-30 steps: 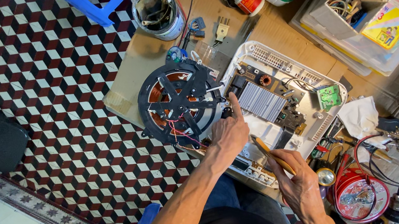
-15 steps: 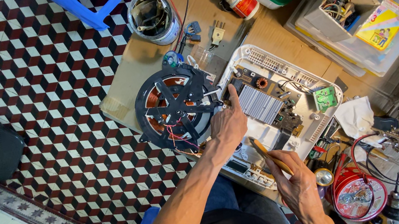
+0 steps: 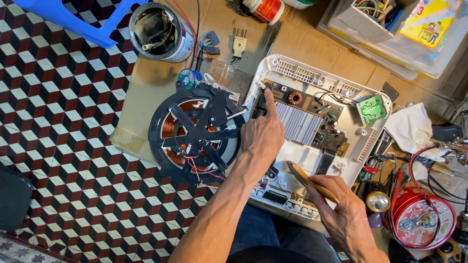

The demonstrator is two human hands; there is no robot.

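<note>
Copper coil [image 3: 175, 128], white plastic casing [image 3: 326, 84]

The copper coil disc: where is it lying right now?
The copper coil disc lies left of centre, beside the opened white casing, with the left hand at its right edge.

Left hand [image 3: 259, 137] has slid up from the lower edge of the round black coil disc with copper windings [image 3: 194, 132] and now lies flatter, index fingertip on a small black part at the rim of the opened white plastic appliance housing [image 3: 325, 77]. Coil disc sits just beside the knuckles, closer to the housing than before.
</note>
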